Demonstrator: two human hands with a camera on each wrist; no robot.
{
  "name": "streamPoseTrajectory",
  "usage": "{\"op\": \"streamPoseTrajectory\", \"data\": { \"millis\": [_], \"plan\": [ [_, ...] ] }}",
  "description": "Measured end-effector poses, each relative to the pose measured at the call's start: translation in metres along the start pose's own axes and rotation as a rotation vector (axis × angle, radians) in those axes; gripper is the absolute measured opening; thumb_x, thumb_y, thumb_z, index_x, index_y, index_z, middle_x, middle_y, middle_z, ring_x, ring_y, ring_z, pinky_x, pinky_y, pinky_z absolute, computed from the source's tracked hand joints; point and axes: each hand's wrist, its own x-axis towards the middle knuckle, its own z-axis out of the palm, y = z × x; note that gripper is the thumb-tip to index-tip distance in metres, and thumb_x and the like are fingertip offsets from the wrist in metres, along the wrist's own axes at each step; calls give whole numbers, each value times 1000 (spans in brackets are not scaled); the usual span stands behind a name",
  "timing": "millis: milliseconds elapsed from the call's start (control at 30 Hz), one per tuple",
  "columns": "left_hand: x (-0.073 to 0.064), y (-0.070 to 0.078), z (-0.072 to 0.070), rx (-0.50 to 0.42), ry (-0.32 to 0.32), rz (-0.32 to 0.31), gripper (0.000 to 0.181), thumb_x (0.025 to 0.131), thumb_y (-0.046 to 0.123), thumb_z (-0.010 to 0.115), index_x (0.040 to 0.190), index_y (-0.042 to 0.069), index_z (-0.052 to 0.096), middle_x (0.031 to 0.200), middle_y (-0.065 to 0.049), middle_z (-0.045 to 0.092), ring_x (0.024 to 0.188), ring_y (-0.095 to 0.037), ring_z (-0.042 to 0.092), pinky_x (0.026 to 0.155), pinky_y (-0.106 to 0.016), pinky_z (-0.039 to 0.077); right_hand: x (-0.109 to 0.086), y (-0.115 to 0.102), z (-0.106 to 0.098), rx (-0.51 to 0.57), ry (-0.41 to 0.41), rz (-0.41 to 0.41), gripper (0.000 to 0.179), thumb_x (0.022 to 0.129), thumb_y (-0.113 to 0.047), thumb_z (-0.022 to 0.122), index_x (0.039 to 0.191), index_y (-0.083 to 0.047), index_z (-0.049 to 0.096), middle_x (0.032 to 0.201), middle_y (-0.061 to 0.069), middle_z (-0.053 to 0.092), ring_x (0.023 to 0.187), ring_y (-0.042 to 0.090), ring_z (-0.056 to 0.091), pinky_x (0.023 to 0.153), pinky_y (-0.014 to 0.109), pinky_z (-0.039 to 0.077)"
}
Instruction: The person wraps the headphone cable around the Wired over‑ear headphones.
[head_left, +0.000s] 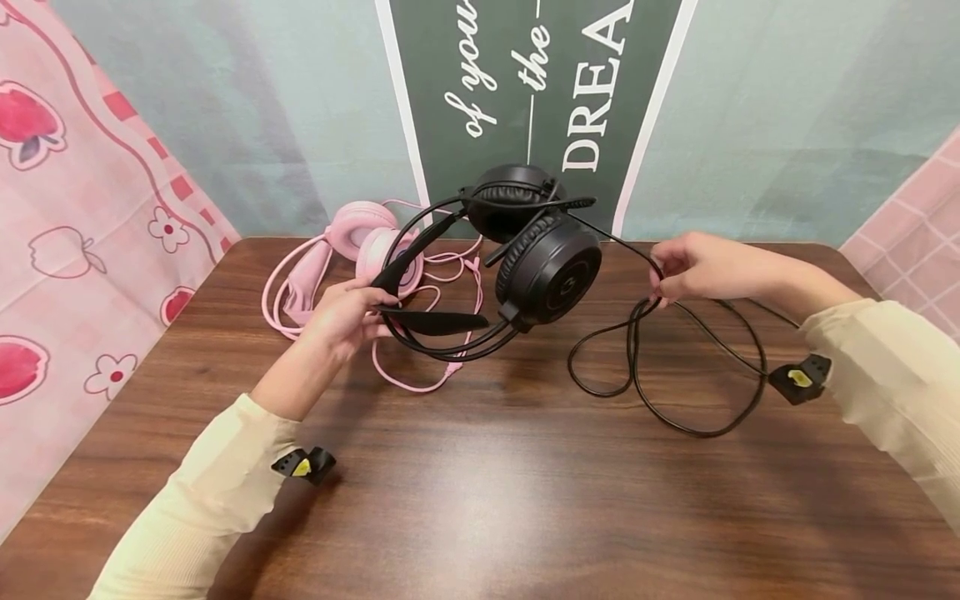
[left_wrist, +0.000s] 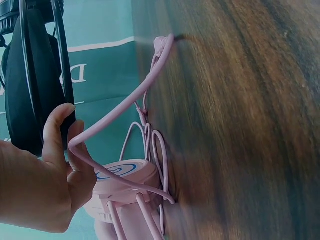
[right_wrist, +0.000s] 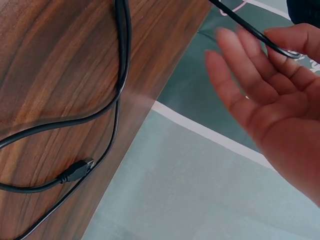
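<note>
My left hand (head_left: 341, 321) grips the headband of a black over-ear headset (head_left: 551, 279), holding it up above the table with the ear cups to the right. A thin microphone boom (head_left: 577, 202) crosses near the upper cup. At the right, my other hand (head_left: 697, 267) pinches the headset's black cable (head_left: 636, 358) between thumb and fingers, and loops of it hang toward the table. On the wood in the right wrist view lies a black USB plug (right_wrist: 75, 171). A pink headset (head_left: 360, 229) lies behind my left hand; its pink cable (left_wrist: 115, 112) crosses before the fingers in the left wrist view.
The brown wooden table (head_left: 480, 492) reaches back to a grey-green cloth backdrop (head_left: 300, 108) with a dark lettered panel (head_left: 495, 100). A pink patterned curtain (head_left: 82, 233) borders the left side, and pink tile-patterned cloth (head_left: 918, 242) the right.
</note>
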Motion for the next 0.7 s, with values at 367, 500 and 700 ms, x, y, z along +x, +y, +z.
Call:
{"op": "streamPoseTrajectory", "data": {
  "millis": [367,500,700],
  "plan": [
    [-1,0,-3,-16,-5,9,29,83,-13,41,107,2,44,72,-3,57,57,-12,59,55,-27,56,0,2,5,144,8,-51,12,84,13,48,91,7,40,81,18,59,71,21,61,63,29,54],
    [-1,1,-5,-19,-1,2,25,84,-12,40,104,3,44,71,-3,57,57,-13,59,55,-27,56,0,3,7,146,42,-42,15,82,12,53,95,8,46,80,17,57,69,18,59,61,27,53],
    [-2,2,-6,-19,9,-7,24,84,-12,39,103,3,43,71,-3,57,59,-13,60,56,-27,57,0,5,8,138,55,-52,5,84,9,54,88,8,51,81,13,60,72,11,61,66,26,55]
  ]
}}
